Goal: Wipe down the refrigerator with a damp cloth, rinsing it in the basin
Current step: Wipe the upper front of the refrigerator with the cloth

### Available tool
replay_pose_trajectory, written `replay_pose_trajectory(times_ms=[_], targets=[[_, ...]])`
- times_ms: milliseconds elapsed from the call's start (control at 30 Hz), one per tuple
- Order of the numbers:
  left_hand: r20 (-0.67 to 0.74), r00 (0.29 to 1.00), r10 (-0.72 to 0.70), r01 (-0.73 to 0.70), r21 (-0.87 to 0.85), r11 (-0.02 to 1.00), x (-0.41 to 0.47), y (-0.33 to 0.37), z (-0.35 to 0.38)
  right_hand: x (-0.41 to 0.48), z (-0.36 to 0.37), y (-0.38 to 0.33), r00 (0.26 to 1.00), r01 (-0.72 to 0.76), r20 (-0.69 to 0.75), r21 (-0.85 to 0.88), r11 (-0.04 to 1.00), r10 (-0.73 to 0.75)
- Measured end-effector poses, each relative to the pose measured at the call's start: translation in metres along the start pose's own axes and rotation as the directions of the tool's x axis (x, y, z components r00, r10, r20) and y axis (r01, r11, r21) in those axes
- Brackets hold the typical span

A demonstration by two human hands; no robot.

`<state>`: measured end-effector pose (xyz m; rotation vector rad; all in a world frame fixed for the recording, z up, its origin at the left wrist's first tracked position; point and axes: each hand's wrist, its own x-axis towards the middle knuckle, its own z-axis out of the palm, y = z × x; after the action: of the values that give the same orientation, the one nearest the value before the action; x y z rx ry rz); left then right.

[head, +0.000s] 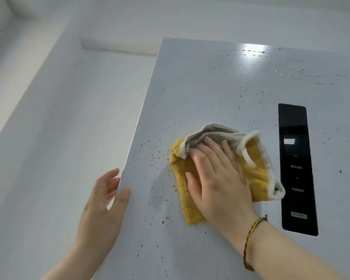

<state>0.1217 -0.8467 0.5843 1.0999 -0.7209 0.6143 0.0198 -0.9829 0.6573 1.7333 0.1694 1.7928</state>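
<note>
Cloth point(257, 170), yellow with a pale grey hem, lies bunched flat against the white front of the fridge point(210, 87), just left of the black panel point(295, 128) and about midway up the visible part of the door. The right hand point(216, 174) presses on it palm-down. Its fingers point(208, 146) are straight and close together, with the tips tucked under a folded-over flap of the hem. A braided bracelet point(251, 239) circles that wrist.

The left hand point(101, 209) holds the fridge's left edge. Its thumb lies on the front face and its fingers point(109, 178) reach behind the edge, slightly spread, so the edge is pinched between them.

Yellow-brown specks point(150, 156) dot the door around and below the cloth, thickest toward the left edge. Wet streaks point(249, 57) and droplets show near the top, where light glares off the surface. A white wall point(59, 118) fills the view to the left.
</note>
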Motion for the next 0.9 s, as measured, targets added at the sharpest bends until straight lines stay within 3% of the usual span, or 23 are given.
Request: replay_pose_trajectory(times_ms=[233, 333, 367, 433, 533, 633, 700, 767, 900], targets=[[0.026, 0.999, -0.025, 0.025, -0.021, 0.999, 0.025, 0.004, -0.002, 0.046, 0.001, 0.026, 0.947, 0.224, 0.255, -0.079, 0.971, -0.198], [0.062, 0.997, -0.056, 0.058, -0.04, 0.998, 0.029, 0.004, 0.0, 0.103, -0.001, 0.046, 0.924, 0.042, 0.383, -0.133, 0.99, 0.012], [0.08, 0.995, -0.053, 0.056, -0.035, 0.998, 0.03, 0.004, -0.001, 0.118, 0.002, 0.053, 0.906, -0.066, 0.406, -0.146, 0.987, 0.121], [0.105, 0.994, -0.032, 0.036, -0.037, 0.999, 0.031, 0.003, -0.003, 0.132, 0.007, 0.051, 0.884, -0.143, 0.411, -0.218, 0.965, 0.224], [0.112, 0.994, 0.004, 0.003, -0.058, 0.998, 0.032, 0.001, -0.002, 0.125, 0.014, 0.016, 0.879, 0.043, 0.475, -0.168, 0.985, 0.043], [0.113, 0.993, 0.03, -0.022, -0.074, 0.997, 0.037, 0.002, 0.002, 0.113, 0.021, -0.013, 0.8, 0.295, 0.552, -0.023, 0.955, -0.234], [0.121, 0.992, 0.046, -0.034, -0.092, 0.995, 0.039, 0.001, 0.005, 0.12, 0.023, -0.01, 0.771, 0.369, 0.56, -0.005, 0.929, -0.303], [0.111, 0.992, 0.056, -0.043, -0.112, 0.993, 0.039, -0.001, 0.007, 0.138, 0.028, 0.009, 0.803, 0.33, 0.546, -0.074, 0.941, -0.239], [0.075, 0.995, 0.067, -0.056, -0.142, 0.988, 0.038, -0.002, 0.007, 0.181, 0.033, 0.038, 0.891, 0.019, 0.445, -0.233, 0.972, 0.089]])
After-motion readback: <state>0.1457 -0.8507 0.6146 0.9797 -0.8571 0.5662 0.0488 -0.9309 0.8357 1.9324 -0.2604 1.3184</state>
